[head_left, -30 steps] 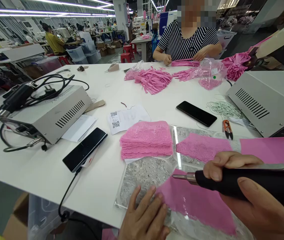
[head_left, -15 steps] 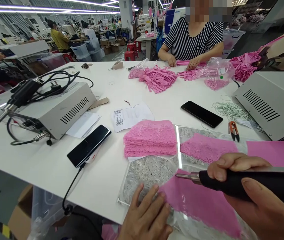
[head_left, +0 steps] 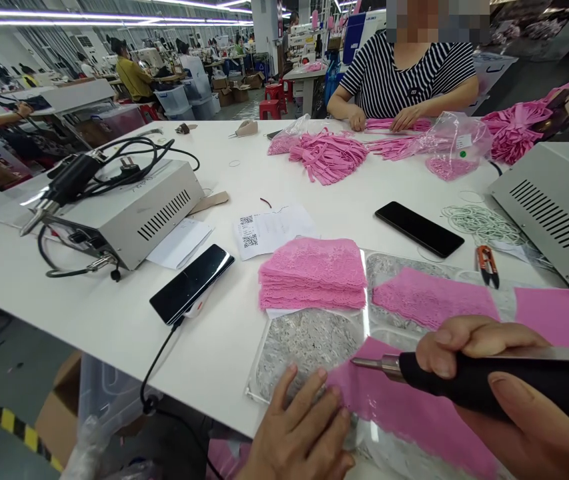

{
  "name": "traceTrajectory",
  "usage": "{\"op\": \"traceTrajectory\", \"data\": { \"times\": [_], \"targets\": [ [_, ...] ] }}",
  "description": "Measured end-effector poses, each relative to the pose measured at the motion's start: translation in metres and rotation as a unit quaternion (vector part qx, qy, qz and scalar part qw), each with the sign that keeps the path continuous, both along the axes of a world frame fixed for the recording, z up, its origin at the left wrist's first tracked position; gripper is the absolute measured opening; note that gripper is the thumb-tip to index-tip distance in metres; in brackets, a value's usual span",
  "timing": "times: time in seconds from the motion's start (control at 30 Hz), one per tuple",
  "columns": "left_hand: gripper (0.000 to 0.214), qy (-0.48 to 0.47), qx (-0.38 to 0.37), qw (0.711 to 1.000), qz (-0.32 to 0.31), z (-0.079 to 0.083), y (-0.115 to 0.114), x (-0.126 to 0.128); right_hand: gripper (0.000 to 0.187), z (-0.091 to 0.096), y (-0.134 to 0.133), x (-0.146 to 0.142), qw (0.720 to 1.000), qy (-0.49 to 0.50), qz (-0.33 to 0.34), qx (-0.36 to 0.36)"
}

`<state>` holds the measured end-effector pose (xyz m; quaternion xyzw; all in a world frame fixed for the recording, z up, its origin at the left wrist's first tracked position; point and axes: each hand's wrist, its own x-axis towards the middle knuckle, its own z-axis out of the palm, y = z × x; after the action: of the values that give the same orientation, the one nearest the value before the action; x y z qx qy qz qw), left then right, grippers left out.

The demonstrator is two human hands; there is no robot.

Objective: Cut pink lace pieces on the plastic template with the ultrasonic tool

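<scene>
In my right hand [head_left: 504, 380] is a black handpiece with a metal tip [head_left: 439, 373], my fingers wrapped round it. Its tip meets the slanted left edge of a pink fabric piece [head_left: 414, 407] lying on a clear sheet with grey, patterned patches [head_left: 309, 340]. My left hand [head_left: 299, 427] lies flat, fingers apart, over the sheet and the fabric's left end. Behind it sits a stack of pink lace pieces [head_left: 314, 273]. Another lace-edged pink piece [head_left: 434, 293] lies to the right of the stack, with a plain pink piece [head_left: 559, 313] farther right.
A grey metal box [head_left: 149, 213] with a second handpiece [head_left: 74, 177] on it stands at left; another grey box [head_left: 559, 200] is at right. Two phones [head_left: 191, 283], orange thread snips [head_left: 487, 267] and a paper [head_left: 274, 230] lie about. Opposite, a person [head_left: 409, 80] handles pink strips.
The view has turned a little left, so the table things appear farther right. The handpiece tip has slid a short way down-left along the fabric's edge. My left hand stays flat.
</scene>
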<state>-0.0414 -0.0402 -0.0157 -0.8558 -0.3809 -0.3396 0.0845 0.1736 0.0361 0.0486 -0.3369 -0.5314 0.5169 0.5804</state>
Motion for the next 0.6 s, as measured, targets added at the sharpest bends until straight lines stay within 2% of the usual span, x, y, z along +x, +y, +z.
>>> {"op": "traceTrajectory", "data": {
  "times": [0.13,0.37,0.6],
  "targets": [
    [0.024,0.01,0.0,1.0,0.001,0.0,-0.001,-0.001,0.013,-0.002,-0.001,-0.003,1.0,0.007,-0.008,0.026],
    [0.027,0.005,-0.008,1.0,0.003,0.002,-0.001,-0.001,0.016,0.011,-0.004,-0.017,0.999,-0.018,0.038,0.034],
    [0.025,-0.018,-0.018,1.0,0.002,0.006,0.0,0.0,0.013,0.004,-0.008,-0.022,0.997,-0.015,0.059,0.046]
  ]
}}
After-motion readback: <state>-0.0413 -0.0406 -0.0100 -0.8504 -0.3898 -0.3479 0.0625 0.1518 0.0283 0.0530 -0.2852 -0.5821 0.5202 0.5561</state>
